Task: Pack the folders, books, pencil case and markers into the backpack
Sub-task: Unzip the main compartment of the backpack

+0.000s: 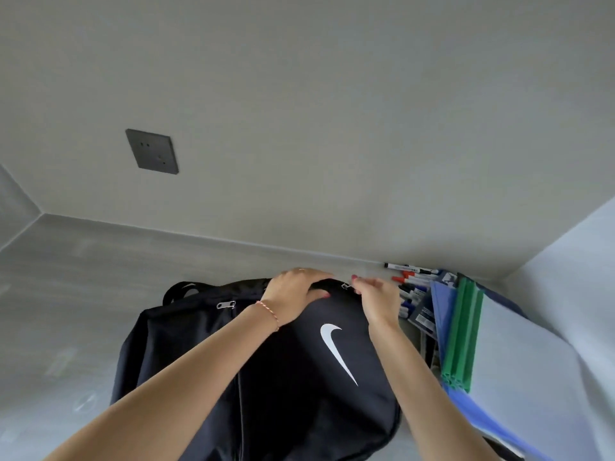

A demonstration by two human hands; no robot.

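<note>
The black backpack [266,361] lies flat on the grey surface, its top edge gripped by the left hand [296,296] while a zipper pull [346,286] is pinched by the right hand [376,296]. Opening seems in hand; markers [411,282] and folders [462,331] wait just beside, unpacked. A steady pull along the zipper is called for next.

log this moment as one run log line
stage: opening bag | left hand: grips top of black fabric backpack | right hand: pinches silver zipper pull | markers, folders: unpacked, right of bag
</note>
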